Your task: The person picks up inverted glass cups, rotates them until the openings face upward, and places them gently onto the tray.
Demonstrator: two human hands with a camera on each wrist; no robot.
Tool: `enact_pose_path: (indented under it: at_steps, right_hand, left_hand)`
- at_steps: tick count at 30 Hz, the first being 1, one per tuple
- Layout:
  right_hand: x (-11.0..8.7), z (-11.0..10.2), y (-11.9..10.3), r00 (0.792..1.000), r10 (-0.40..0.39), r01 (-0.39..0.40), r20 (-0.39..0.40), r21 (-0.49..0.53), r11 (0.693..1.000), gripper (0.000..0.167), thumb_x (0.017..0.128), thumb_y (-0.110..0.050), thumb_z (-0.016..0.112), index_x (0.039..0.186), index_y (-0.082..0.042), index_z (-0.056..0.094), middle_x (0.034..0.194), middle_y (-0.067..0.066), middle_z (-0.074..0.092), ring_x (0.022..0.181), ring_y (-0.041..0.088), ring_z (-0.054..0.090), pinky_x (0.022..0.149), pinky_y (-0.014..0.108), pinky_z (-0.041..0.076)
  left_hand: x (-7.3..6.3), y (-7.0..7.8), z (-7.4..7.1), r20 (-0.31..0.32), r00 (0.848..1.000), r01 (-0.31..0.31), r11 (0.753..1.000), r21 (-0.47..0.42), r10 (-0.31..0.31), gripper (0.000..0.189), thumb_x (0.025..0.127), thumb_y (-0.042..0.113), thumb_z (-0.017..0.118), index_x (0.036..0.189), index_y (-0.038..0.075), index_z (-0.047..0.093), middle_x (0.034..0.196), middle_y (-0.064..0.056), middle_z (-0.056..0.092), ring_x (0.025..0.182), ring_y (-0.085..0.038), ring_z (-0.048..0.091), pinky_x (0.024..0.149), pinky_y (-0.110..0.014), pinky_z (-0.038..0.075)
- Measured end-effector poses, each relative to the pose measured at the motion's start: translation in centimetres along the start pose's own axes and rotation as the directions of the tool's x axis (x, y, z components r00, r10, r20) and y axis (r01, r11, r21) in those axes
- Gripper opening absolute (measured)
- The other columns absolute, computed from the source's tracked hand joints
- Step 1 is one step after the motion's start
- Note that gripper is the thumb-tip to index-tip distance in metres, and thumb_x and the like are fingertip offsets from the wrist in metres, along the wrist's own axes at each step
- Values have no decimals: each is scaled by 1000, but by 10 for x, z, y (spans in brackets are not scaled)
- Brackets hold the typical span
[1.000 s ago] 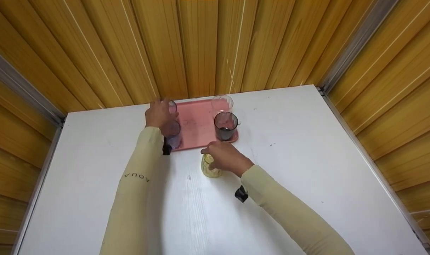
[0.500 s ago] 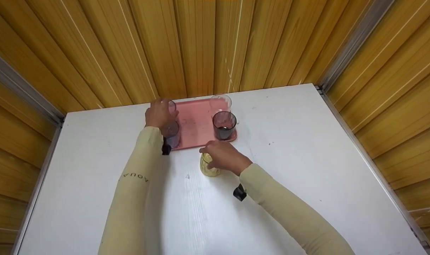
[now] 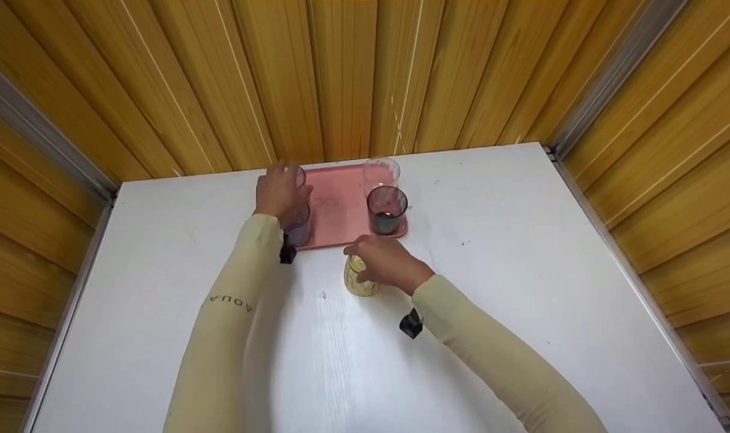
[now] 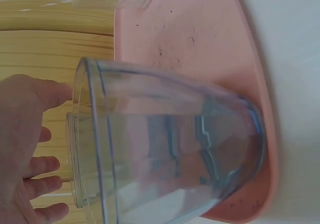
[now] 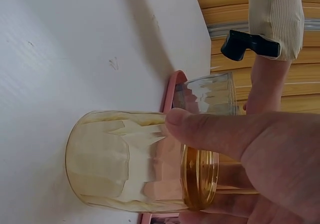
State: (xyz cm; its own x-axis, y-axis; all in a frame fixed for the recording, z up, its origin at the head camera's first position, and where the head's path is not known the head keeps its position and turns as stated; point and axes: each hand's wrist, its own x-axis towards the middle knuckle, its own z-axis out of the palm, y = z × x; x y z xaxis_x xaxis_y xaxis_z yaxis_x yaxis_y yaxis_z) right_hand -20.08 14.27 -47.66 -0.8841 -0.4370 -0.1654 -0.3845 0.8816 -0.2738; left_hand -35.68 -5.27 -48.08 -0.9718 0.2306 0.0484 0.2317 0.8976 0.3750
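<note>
My right hand [image 3: 392,263] grips a pale yellow ribbed glass [image 5: 115,161] near its rim, thumb on one side and fingers on the other. The glass stands upright on the white table, just in front of the pink tray [image 3: 338,204]. At the tray's left side, my left hand [image 3: 279,191] hovers at the rims of two glasses, its fingers spread. The nearer, a bluish-purple tinted glass [image 4: 165,144], fills much of the left wrist view. Behind it the far-left glass [image 3: 300,176] is partly hidden by the hand.
On the tray's right side stand a dark grey glass [image 3: 387,210] and, behind it, a clear glass [image 3: 382,171]. A wood-patterned wall [image 3: 341,78] rises close behind the tray, and more panels flank the white table [image 3: 491,240] on both sides.
The left hand's fingers spread a little more at the far-left glass. The right hand keeps its grip on the yellow glass in the same place. The head view shifts slightly.
</note>
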Motion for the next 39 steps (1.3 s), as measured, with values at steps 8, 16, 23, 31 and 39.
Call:
enact_pose_path:
  at_steps: [8,16,23,31,39]
  right_hand:
    - [-2,-4,3,999,36,-38,29,73,997,56,76,-13,81,129,-12,62,124,8,64,114,23,60,97,40,50]
    - [-4,-7,8,1000,25,-26,13,84,996,57,76,-17,82,130,-13,62,127,8,63,121,25,57,101,42,48]
    - [-2,-12,10,1000,21,-19,-18,121,993,57,78,-21,81,130,-13,61,128,7,62,122,24,56,104,42,46]
    - [-2,-12,13,998,15,-6,-58,157,988,57,80,-27,79,131,-13,59,129,7,62,123,24,55,103,42,47]
    - [-1,-15,17,997,36,-25,-68,158,987,58,81,-31,78,133,-14,57,128,5,62,122,22,56,102,42,48]
  left_hand:
    - [-8,4,3,-13,999,-42,999,2,42,59,92,39,61,143,16,43,151,-13,38,142,-32,33,116,-55,28]
    - [-16,-1,6,-108,987,-122,992,9,122,46,88,34,66,129,14,56,146,-11,46,138,-31,40,107,-55,39]
    - [-24,-3,3,-104,986,-132,991,-9,130,52,88,35,68,134,15,51,142,-11,49,134,-30,44,110,-52,39]
    - [-34,-2,3,-76,982,-172,985,4,172,58,90,38,66,140,15,47,146,-9,45,138,-28,39,114,-50,35]
    - [-42,1,3,-62,970,-235,972,11,235,58,91,36,65,141,14,47,147,-11,44,137,-28,41,116,-48,33]
